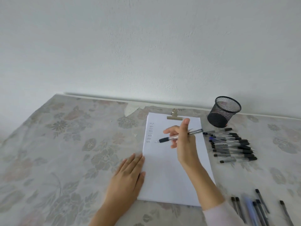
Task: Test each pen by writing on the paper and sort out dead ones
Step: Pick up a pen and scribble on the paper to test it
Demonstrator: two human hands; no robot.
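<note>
The pen under test, a clear-barrelled type with a black grip section, is held across the far half of the paper, tip pointing left and rear end pointing right. The tip lies just beside the lowest of a short column of written marks at the far left of the sheet; whether the tip touches the sheet cannot be determined. The right hand holds the pen mid-barrel between thumb and fingers, with one finger extended away from the barrel toward the far side. The left hand lies flat with straight fingers on the table at the near left edge of the paper, holding nothing. A metal clip secures the far edge of the sheet. To the right of the paper, a row of capped pens lies side by side. A black mesh cup stands at the far end of that row, near the wall. A second group of pens lies at the near right, well apart from the first row. A floral cloth covers the table.
</note>
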